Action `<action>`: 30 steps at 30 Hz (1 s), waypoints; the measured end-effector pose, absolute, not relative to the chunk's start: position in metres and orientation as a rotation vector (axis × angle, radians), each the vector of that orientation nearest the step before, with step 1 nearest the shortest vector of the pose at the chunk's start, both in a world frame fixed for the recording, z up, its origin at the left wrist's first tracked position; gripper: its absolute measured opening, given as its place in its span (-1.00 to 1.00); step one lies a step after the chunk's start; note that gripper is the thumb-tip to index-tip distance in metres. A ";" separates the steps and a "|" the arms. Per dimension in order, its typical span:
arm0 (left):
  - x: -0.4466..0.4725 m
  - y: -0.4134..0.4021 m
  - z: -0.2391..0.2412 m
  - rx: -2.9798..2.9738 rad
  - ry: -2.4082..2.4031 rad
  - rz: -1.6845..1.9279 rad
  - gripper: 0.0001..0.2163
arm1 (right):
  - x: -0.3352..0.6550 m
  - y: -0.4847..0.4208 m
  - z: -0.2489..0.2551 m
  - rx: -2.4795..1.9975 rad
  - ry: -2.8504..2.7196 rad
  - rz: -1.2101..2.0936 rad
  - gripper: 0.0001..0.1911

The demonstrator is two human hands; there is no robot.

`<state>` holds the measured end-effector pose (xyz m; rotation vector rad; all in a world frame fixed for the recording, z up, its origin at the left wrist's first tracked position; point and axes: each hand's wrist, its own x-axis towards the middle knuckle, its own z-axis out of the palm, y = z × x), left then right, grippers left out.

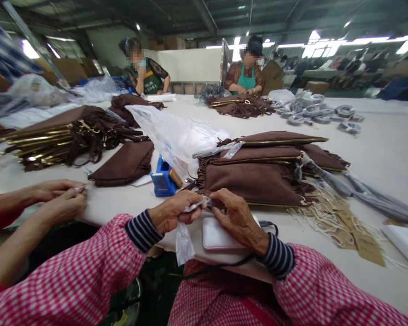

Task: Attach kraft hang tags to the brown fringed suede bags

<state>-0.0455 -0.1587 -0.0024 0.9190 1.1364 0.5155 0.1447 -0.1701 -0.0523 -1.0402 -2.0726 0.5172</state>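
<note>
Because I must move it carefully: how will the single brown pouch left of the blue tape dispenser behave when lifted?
The brown pouch probably flops, its edge being gathered in soft ruffles. It looks thin, so likely light. Lying flat, it should hardly roll.

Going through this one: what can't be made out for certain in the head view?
Head view, plastic strip: full shape hidden by the left hand.
Head view, white case: partly covered by the right hand.
Head view, brown tags: any print too small and blurred.
Head view, white slab: cut off by the right edge.
</note>
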 end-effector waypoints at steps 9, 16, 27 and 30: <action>-0.049 -0.163 -0.017 0.803 0.958 0.613 -0.86 | 0.149 -0.184 -0.046 -1.321 -1.898 0.563 -0.93; -0.048 -0.173 -0.024 0.742 0.856 0.681 -0.91 | 0.135 -0.187 -0.048 -1.375 -1.813 0.585 -0.89; -0.048 -0.178 -0.037 0.691 0.834 0.701 -0.89 | 0.131 -0.187 -0.046 -1.458 -1.796 0.564 -0.86; -0.049 -0.178 -0.036 0.700 0.835 0.701 -0.88 | 0.133 -0.187 -0.044 -1.451 -1.813 0.584 -0.87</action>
